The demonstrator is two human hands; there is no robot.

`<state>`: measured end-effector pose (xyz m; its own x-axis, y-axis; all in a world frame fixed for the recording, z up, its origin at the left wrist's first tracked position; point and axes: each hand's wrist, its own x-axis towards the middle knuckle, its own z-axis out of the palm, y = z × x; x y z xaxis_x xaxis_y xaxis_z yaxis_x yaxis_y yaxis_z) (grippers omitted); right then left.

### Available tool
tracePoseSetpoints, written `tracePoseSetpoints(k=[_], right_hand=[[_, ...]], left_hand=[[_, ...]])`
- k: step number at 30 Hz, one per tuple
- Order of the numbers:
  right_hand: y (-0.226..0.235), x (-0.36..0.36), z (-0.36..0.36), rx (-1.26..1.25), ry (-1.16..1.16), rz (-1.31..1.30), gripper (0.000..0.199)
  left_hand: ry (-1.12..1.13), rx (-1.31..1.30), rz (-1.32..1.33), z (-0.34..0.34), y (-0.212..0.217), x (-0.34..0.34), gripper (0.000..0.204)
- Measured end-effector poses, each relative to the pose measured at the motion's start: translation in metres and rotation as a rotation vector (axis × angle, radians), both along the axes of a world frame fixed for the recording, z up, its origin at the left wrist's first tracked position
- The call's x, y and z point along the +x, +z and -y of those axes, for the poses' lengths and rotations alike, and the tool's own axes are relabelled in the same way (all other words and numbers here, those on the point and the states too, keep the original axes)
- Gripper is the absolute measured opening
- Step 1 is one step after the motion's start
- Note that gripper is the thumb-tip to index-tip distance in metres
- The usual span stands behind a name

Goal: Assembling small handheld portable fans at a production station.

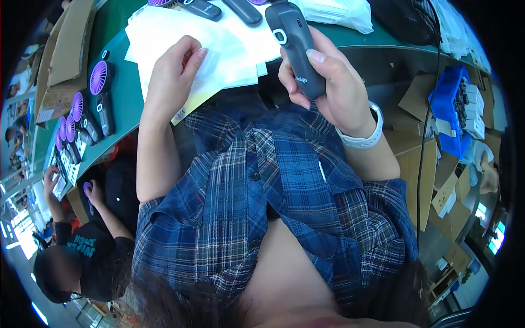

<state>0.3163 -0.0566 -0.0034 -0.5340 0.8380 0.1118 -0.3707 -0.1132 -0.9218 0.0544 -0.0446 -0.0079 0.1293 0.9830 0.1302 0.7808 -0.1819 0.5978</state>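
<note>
A dark grey handheld fan is gripped in my right hand, its handle pointing down toward me. A round white-rimmed button and a small port show on the handle, while its head lies past the top edge of the view. My left hand hovers over white sheets on the table, thumb and fingertips pinched together. Whatever might be between those fingertips is too faint to make out. More dark fans with purple heads, one of them a grey fan, lie at the far side of the sheets.
Several purple-headed fans lie along the green table at left, beside a cardboard box. A co-worker sits there holding a purple fan. White plastic bags lie at the back. Rightward stand a blue bin, cartons and a hanging black cable.
</note>
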Motion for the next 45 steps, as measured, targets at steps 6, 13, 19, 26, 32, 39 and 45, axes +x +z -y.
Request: tracePoseSetpoints(k=[6, 13, 19, 26, 32, 39, 45], right_hand=[[-0.003, -0.004, -0.003, 0.24, -0.122, 0.239, 0.042], [-0.017, 0.004, 0.008, 0.452, -0.205, 0.608, 0.047], [-0.031, -0.002, 0.006, 0.397, -0.306, 0.646, 0.045], [-0.026, -0.013, 0.001, 0.493, -0.251, 0.63, 0.043], [-0.03, -0.038, -0.019, 0.639, -0.192, 0.627, 0.046], [-0.055, -0.074, -0.026, 0.833, -0.277, 0.926, 0.03], [-0.035, -0.084, -0.019, 0.886, -0.237, 0.995, 0.03]], left_hand=[[-0.071, 0.032, 0.028, 0.001, -0.008, 0.001, 0.013], [-0.061, -0.048, -0.096, -0.01, -0.008, 0.003, 0.013], [0.021, -0.183, -0.071, -0.021, 0.001, -0.018, 0.015], [0.184, -0.123, -0.126, -0.01, 0.005, -0.033, 0.02], [0.212, -0.141, -0.189, -0.013, 0.004, -0.041, 0.02], [0.143, -0.204, 0.046, -0.036, -0.042, -0.109, 0.023], [0.317, 0.034, 0.339, -0.061, -0.043, -0.155, 0.02]])
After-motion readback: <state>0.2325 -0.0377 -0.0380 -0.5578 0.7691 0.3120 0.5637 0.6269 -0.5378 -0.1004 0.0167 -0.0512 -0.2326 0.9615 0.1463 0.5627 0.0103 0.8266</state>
